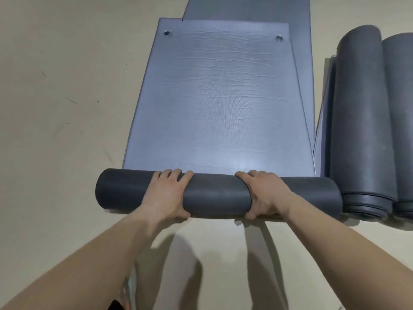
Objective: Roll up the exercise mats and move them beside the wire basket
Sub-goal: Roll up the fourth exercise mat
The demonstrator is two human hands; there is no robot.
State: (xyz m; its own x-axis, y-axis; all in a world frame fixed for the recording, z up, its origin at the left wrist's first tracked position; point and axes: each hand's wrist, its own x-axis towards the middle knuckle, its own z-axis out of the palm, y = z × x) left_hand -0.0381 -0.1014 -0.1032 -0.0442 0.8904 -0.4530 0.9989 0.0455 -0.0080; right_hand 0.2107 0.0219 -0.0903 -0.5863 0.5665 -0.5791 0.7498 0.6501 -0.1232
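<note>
A grey-blue exercise mat lies flat on the floor, stretching away from me, with two metal eyelets at its far end. Its near end is wound into a dark grey roll lying crosswise in front of me. My left hand grips the roll left of its middle, fingers curled over the top and thumb underneath. My right hand grips it right of the middle in the same way. A second flat mat lies under the first and sticks out at the far end and right side.
Two rolled dark grey mats lie side by side at the right, ends toward me, on another flat mat. Beige floor spreads to the left. My legs show at the bottom. No wire basket is in view.
</note>
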